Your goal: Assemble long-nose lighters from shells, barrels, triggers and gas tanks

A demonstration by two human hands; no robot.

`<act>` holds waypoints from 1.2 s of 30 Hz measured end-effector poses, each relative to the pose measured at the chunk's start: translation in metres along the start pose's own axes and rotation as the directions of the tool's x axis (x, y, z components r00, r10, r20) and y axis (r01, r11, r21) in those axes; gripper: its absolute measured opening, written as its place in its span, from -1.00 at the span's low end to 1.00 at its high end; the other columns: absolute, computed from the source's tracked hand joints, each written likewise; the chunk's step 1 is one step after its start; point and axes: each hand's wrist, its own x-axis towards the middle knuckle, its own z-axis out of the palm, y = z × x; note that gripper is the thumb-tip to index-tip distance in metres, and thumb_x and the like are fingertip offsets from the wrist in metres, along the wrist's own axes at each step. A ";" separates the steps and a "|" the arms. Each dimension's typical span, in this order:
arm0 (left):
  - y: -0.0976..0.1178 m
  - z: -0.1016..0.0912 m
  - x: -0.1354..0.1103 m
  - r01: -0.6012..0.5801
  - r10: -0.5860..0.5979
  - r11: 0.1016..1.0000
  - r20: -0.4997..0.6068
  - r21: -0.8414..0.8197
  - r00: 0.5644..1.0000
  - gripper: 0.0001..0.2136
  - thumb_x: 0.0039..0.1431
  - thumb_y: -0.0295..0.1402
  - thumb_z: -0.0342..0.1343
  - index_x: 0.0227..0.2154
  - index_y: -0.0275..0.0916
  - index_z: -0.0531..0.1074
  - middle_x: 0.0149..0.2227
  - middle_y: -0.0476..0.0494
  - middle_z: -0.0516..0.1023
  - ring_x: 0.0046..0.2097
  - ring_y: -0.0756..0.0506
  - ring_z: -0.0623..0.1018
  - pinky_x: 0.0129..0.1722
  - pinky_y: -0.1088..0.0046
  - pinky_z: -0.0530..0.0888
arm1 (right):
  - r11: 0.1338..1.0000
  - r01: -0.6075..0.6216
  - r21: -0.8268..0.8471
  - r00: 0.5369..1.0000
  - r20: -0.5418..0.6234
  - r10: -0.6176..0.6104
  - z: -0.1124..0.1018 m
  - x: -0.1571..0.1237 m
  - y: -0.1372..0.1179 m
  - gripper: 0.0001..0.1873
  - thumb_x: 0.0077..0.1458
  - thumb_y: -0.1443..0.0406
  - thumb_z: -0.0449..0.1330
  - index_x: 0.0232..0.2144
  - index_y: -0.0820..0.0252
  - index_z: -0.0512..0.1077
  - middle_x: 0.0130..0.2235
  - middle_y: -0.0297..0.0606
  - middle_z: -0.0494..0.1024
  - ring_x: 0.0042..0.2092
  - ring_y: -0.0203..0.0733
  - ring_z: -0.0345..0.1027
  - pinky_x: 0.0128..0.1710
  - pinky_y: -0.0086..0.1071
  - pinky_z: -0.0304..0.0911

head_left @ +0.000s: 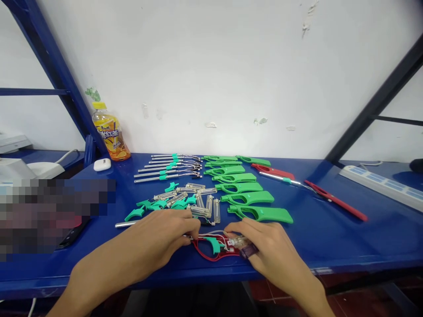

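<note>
A red half-shell of a long-neck lighter (211,259) lies at the table's front edge, with a green trigger (216,246) and thin white wires inside it. My left hand (172,231) pinches its narrow end, where a bit of metal shows at the fingertips. Around the handle end my right hand (267,242) is closed, with a clear fuel tank (241,241) by its fingers and a dark purplish end under the thumb. My fingers hide part of the shell. Behind my left wrist a metal tube (125,224) shows in part.
Beyond my hands lie loose green triggers (135,214), clear tanks (216,211), wired metal tubes (155,178) and green half-shells (274,214). Red shells (343,207) and another tube (274,177) lie right. A bottle (112,136), white case (102,164) and power strip (383,185) stand farther out.
</note>
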 end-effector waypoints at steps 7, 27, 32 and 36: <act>-0.003 -0.001 -0.002 -0.003 0.003 1.000 0.003 -0.004 1.000 -0.79 0.52 -0.52 -0.01 -0.19 -0.04 0.41 -0.15 0.10 0.56 -0.14 -0.07 0.53 -0.18 0.39 0.28 | 1.000 0.002 -0.019 1.000 0.019 -0.001 0.000 0.000 0.001 -0.22 -0.17 0.64 0.03 0.05 -0.03 0.53 -0.19 -0.41 0.67 -0.22 -0.17 0.58 -0.29 -0.35 0.13; 0.002 -0.002 0.002 -0.003 0.003 1.000 -0.054 0.002 0.999 -0.80 0.46 -0.51 0.15 -0.23 -0.02 0.49 -0.19 0.18 0.63 -0.16 -0.02 0.60 -0.17 0.44 0.34 | 1.000 0.007 -0.022 1.000 -0.002 -0.007 0.000 -0.001 0.000 -0.25 -0.12 0.64 0.05 0.05 -0.03 0.54 -0.21 -0.41 0.68 -0.24 -0.19 0.56 -0.31 -0.35 0.11; 0.002 -0.004 0.004 0.002 -0.001 1.000 -0.062 0.027 0.998 -0.78 0.41 -0.53 0.22 -0.24 0.01 0.56 -0.20 0.25 0.67 -0.16 -0.01 0.63 -0.16 0.47 0.35 | 1.000 -0.006 0.006 1.000 0.012 0.006 0.000 -0.001 0.000 -0.25 -0.11 0.65 0.04 0.05 -0.03 0.53 -0.18 -0.42 0.67 -0.22 -0.17 0.56 -0.29 -0.35 0.10; 0.003 -0.004 0.003 0.018 -0.016 0.999 -0.078 0.033 0.997 -0.77 0.39 -0.54 0.23 -0.20 0.03 0.58 -0.17 0.23 0.69 -0.13 -0.03 0.65 -0.14 0.46 0.36 | 1.000 -0.014 0.015 1.000 0.020 0.013 0.000 -0.001 0.000 -0.26 -0.10 0.65 0.04 0.04 -0.03 0.53 -0.19 -0.42 0.67 -0.23 -0.17 0.55 -0.28 -0.34 0.10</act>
